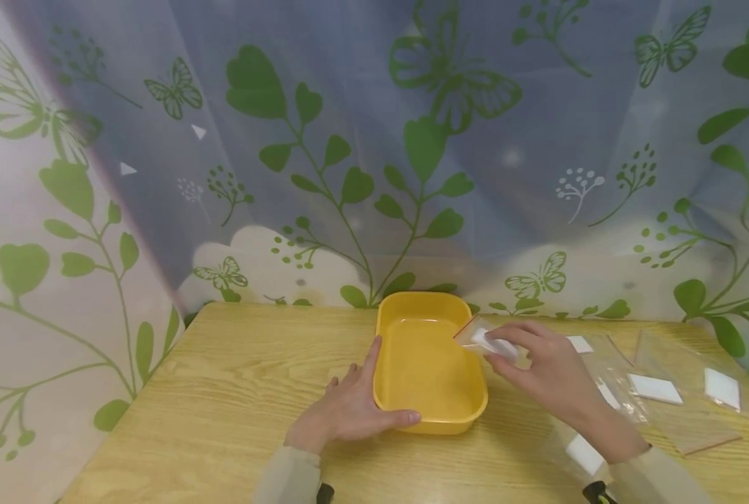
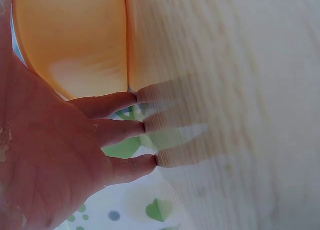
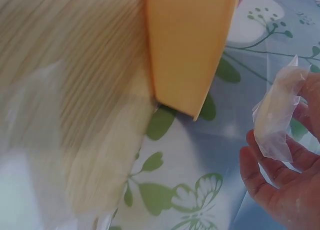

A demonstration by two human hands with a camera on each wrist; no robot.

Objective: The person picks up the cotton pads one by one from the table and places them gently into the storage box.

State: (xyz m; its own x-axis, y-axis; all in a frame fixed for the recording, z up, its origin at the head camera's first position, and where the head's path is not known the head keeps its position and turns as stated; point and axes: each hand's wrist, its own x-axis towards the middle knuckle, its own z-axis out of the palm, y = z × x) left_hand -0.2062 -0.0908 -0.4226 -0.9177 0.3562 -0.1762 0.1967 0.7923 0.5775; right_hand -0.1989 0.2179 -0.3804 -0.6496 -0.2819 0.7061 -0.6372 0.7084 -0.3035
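A yellow plastic bin [image 1: 430,364] stands on the wooden table. My left hand [image 1: 352,409] rests against its near left corner, index finger along the left wall and thumb at the front rim. In the left wrist view the left hand's [image 2: 55,145] fingers are extended, their tips at the tabletop. Above the bin's right rim, my right hand [image 1: 547,367] pinches a small clear zip bag [image 1: 473,337] with something white inside. The right wrist view has this bag [image 3: 277,110] between the thumb and fingers of the right hand [image 3: 295,190], apart from the bin.
Several clear bags holding white rectangular pieces lie on the right of the table, among them a white piece [image 1: 654,388], another [image 1: 722,388] and one near the front [image 1: 584,455]. A curtain [image 1: 362,140] with green leaves and butterflies hangs behind the wooden table [image 1: 248,392].
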